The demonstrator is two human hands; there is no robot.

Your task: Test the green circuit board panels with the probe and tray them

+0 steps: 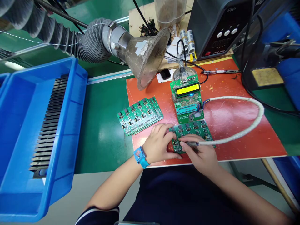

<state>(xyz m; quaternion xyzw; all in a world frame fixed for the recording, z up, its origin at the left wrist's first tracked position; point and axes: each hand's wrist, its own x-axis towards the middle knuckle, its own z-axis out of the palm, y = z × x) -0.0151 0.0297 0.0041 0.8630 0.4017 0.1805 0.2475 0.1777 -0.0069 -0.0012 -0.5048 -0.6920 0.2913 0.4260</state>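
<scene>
A green circuit board panel [188, 129] with several small digit displays lies on the red mat before me. My left hand [159, 142] grips its left end, fingers on the upper side and thumb along the near edge. In my right hand [202, 153] is a dark probe [192, 143], pinched with its tip down over the panel; the exact contact is hidden by my fingers. From the probe a white wrapped cable [255, 125] loops round to a green programmer board [187, 100] with a lit yellow screen and a teal socket. Left of it lies a stack of similar panels [140, 115].
A blue bin [63, 134] with a row of dark strips stands at left. Above the red mat [236, 131] hangs a fume extractor funnel [150, 59]. A black soldering station [217, 31], a pen [220, 72] and a yellow sponge [267, 77] are at the back right.
</scene>
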